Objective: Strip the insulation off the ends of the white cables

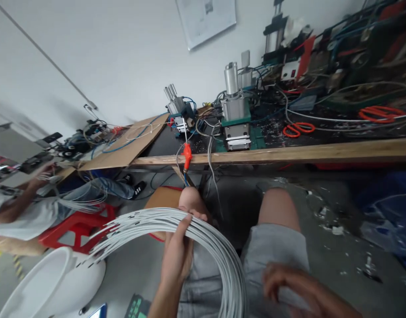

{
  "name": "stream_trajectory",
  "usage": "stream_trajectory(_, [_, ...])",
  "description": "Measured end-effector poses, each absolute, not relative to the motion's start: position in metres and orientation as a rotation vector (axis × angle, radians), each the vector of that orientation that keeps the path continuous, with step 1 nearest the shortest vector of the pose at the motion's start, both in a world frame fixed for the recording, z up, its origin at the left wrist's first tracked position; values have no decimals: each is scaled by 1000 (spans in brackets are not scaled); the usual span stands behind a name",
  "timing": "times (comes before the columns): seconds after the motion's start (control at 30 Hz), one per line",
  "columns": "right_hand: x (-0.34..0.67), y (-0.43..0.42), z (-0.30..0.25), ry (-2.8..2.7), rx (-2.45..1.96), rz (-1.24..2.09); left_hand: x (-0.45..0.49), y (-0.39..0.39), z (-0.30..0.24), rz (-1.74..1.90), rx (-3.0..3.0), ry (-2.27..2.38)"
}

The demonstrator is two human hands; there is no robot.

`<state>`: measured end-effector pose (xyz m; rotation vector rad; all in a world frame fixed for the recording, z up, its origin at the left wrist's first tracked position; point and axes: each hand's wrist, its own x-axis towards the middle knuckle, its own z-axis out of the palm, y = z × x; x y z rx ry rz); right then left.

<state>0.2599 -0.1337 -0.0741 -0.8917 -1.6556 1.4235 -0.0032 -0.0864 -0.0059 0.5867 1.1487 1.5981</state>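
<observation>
My left hand point(179, 247) is closed around a thick bundle of white cables point(227, 265), its thumb lying across the top. The bundle arches over my lap. Its loose ends, several with dark tips, fan out to the left above a white tub, while the other end curves down past the bottom edge of the view. To the right of the bundle, my right hand point(277, 282) hovers over my thigh, slightly blurred. Its fingers are loosely bent and apart, with nothing visible in them.
Ahead stands a workbench point(305, 152) with small press machines point(236, 110), orange-handled scissors point(298, 129) and loose cables. An orange air gun point(187, 154) hangs at its edge. At lower left are a white tub point(86, 278) and a red stool point(77, 229); beyond sits another person holding cables.
</observation>
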Motion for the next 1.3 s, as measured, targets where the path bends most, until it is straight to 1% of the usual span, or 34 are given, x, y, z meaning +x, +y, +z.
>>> stream_trajectory(0.1, [224,-104,-36,-1639,-880,1083,5,-104,9,1593,738,1171])
stream_trajectory(0.17, [193,-89,-8,-1721,-748,926,10,-111,11,1604,835,1245])
stream_trajectory(0.27, [154,-74,24,-1853,-550,812,17,-118,4,1611,963,1400])
stream_trajectory(0.4, [133,-59,42,-2050,-447,769,24,-121,0,1604,1053,1507])
stream_trajectory(0.53, [131,-47,41,-2054,-398,817,26,-119,5,1561,1065,1508])
stream_trajectory(0.7, [127,-40,34,-1971,-414,982,21,-116,2,1550,1009,1459])
stream_trajectory(0.97, [126,-27,33,-1681,-528,1268,10,-111,-17,1739,791,1247])
stream_trajectory(1.13, [157,-1,27,-1177,-727,1362,-44,-93,-34,1950,459,1087])
stream_trajectory(1.23, [171,13,15,-1057,-851,1374,-87,-83,-59,1995,249,1124])
stream_trajectory(1.3, [170,15,6,-1011,-914,1378,-107,-78,-79,1957,126,1166])
